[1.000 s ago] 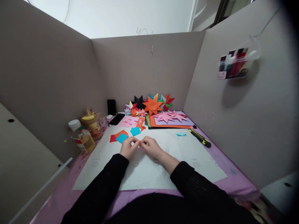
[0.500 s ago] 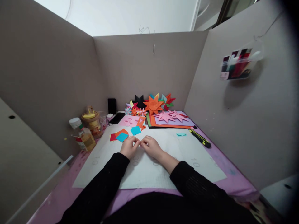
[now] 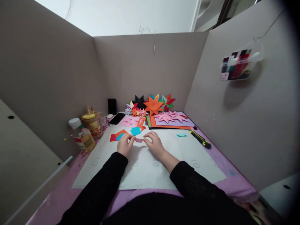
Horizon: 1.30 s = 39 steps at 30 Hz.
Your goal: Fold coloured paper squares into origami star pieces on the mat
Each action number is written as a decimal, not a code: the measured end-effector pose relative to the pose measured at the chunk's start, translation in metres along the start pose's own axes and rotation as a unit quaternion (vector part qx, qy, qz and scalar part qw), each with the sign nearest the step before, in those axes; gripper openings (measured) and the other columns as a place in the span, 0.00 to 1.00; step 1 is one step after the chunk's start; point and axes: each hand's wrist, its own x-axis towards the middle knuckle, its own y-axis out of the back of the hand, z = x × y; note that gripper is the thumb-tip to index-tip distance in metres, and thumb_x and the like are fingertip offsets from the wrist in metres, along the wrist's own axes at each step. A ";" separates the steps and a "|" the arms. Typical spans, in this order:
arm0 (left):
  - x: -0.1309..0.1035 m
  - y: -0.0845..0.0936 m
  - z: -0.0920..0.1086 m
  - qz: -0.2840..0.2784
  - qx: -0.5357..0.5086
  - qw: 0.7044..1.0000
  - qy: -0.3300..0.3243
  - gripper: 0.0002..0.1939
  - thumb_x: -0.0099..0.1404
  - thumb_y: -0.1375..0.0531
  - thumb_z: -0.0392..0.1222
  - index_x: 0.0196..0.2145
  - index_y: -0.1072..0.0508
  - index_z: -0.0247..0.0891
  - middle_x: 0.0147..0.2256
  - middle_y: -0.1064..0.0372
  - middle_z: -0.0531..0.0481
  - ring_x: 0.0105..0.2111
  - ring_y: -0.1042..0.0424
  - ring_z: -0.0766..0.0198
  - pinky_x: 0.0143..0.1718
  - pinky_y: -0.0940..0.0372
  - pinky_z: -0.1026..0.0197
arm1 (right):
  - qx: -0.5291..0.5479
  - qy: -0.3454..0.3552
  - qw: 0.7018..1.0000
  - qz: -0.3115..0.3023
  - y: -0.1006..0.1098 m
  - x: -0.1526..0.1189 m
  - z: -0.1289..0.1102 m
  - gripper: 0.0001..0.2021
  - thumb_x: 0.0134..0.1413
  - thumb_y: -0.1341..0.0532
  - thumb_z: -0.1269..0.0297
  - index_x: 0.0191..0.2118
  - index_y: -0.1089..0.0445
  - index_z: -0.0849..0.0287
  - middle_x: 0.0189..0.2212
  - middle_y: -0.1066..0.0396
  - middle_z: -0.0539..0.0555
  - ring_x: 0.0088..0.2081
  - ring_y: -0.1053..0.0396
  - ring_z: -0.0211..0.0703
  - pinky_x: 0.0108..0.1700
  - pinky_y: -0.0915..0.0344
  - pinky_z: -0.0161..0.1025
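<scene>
A small pink paper piece (image 3: pixel 139 140) is stretched between my two hands, just above the white sheet (image 3: pixel 164 175). My left hand (image 3: pixel 125 144) pinches its left end, and my right hand (image 3: pixel 154 143) pinches its right end. Blue paper squares (image 3: pixel 135 131) lie just beyond my hands. Red paper (image 3: pixel 112 137) and orange paper (image 3: pixel 121 133) lie left of them, partly under another blue square that my left hand partly hides. A folded light-teal piece (image 3: pixel 181 135) rests off to the right.
Folded stars (image 3: pixel 154 105) stand at the back wall. Pink stars (image 3: pixel 165 117) lie on stacked coloured paper. A cutter (image 3: pixel 200 139) lies at the right; a bottle (image 3: pixel 86 139), a jar (image 3: pixel 92 125) and a phone (image 3: pixel 117 118) are at the left.
My hands have moved apart, the left one to the left and the right one slightly right. The pink paper between them now shows; before, the fingers hid it.
</scene>
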 end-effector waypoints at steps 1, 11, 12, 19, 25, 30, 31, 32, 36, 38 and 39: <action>-0.002 -0.002 0.003 -0.022 -0.011 1.000 -0.011 0.10 0.60 0.47 0.41 0.25 0.31 0.38 0.27 0.33 0.51 0.31 0.35 0.64 0.32 0.41 0.63 | 0.007 0.002 1.000 -0.008 -0.002 0.000 -0.003 0.03 0.48 0.41 0.68 0.31 0.31 0.58 0.34 0.33 0.54 0.41 0.39 0.44 0.46 0.44 0.41; -0.005 -0.008 0.008 -0.123 -0.124 0.985 -0.018 0.17 0.58 0.47 0.34 0.46 0.31 0.40 0.44 0.33 0.46 0.39 0.32 0.64 0.34 0.36 0.64 | 0.204 -0.169 0.958 -0.109 -0.011 -0.004 0.005 0.09 0.51 0.47 0.63 0.26 0.35 0.61 0.21 0.37 0.48 0.26 0.40 0.36 0.31 0.43 0.33; -0.006 -0.008 0.008 -0.135 -0.123 0.983 -0.019 0.17 0.57 0.47 0.34 0.45 0.31 0.40 0.43 0.32 0.46 0.38 0.32 0.64 0.34 0.36 0.64 | 0.205 -0.168 0.958 -0.109 -0.011 -0.004 0.004 0.09 0.51 0.47 0.63 0.26 0.34 0.61 0.21 0.37 0.47 0.26 0.40 0.36 0.31 0.43 0.33; -0.007 -0.010 0.008 -0.162 -0.132 0.978 0.006 0.18 0.56 0.47 0.32 0.45 0.29 0.39 0.42 0.30 0.46 0.38 0.31 0.64 0.34 0.35 0.64 | 0.206 -0.163 0.961 -0.086 -0.012 -0.003 0.003 0.08 0.50 0.46 0.62 0.29 0.33 0.61 0.24 0.36 0.48 0.27 0.39 0.37 0.31 0.43 0.33; -0.007 -0.010 0.006 -0.154 -0.124 0.980 0.000 0.18 0.56 0.47 0.33 0.44 0.29 0.40 0.42 0.30 0.46 0.37 0.31 0.64 0.33 0.35 0.63 | 0.238 -0.163 0.954 -0.084 -0.014 -0.005 0.004 0.05 0.50 0.46 0.64 0.32 0.36 0.59 0.25 0.37 0.48 0.26 0.40 0.36 0.30 0.43 0.33; -0.007 -0.011 0.005 -0.150 -0.127 0.981 0.007 0.19 0.54 0.47 0.31 0.43 0.29 0.39 0.42 0.29 0.47 0.38 0.31 0.63 0.33 0.34 0.63 | 0.233 -0.154 0.956 -0.087 -0.013 -0.006 0.000 0.04 0.50 0.46 0.65 0.32 0.38 0.58 0.24 0.39 0.47 0.25 0.42 0.35 0.28 0.44 0.32; -0.007 -0.012 0.005 -0.153 -0.130 0.980 0.008 0.20 0.53 0.47 0.30 0.44 0.29 0.39 0.42 0.29 0.47 0.39 0.31 0.63 0.33 0.34 0.63 | 0.233 -0.153 0.957 -0.085 -0.012 -0.005 0.001 0.04 0.50 0.46 0.65 0.33 0.38 0.58 0.24 0.40 0.46 0.25 0.42 0.35 0.28 0.44 0.32; -0.007 -0.012 0.005 -0.155 -0.136 0.978 0.009 0.21 0.53 0.47 0.30 0.44 0.29 0.39 0.43 0.30 0.47 0.39 0.31 0.62 0.34 0.34 0.62 | 0.232 -0.153 0.957 -0.084 -0.012 -0.005 0.001 0.04 0.50 0.46 0.66 0.33 0.38 0.58 0.23 0.40 0.46 0.24 0.43 0.35 0.28 0.45 0.32; -0.007 -0.012 0.005 -0.155 -0.168 0.973 0.022 0.24 0.52 0.47 0.29 0.48 0.33 0.37 0.44 0.30 0.44 0.40 0.31 0.62 0.36 0.33 0.61 | 0.227 -0.156 0.958 -0.080 -0.011 -0.004 0.004 0.04 0.49 0.46 0.66 0.33 0.39 0.58 0.23 0.41 0.46 0.24 0.43 0.35 0.27 0.46 0.32; -0.007 -0.012 0.005 -0.154 -0.184 0.970 0.027 0.26 0.53 0.47 0.30 0.51 0.36 0.37 0.44 0.30 0.43 0.40 0.30 0.62 0.36 0.33 0.62 | 0.222 -0.153 0.959 -0.082 -0.011 -0.005 0.004 0.04 0.49 0.46 0.66 0.33 0.38 0.58 0.23 0.41 0.46 0.24 0.44 0.34 0.27 0.46 0.32; -0.007 -0.012 0.005 -0.155 -0.190 0.969 0.030 0.27 0.53 0.46 0.30 0.52 0.38 0.37 0.44 0.30 0.43 0.39 0.30 0.63 0.36 0.33 0.62 | 0.220 -0.152 0.960 -0.083 -0.011 -0.005 0.004 0.04 0.49 0.46 0.66 0.33 0.38 0.58 0.23 0.42 0.45 0.24 0.44 0.34 0.27 0.46 0.32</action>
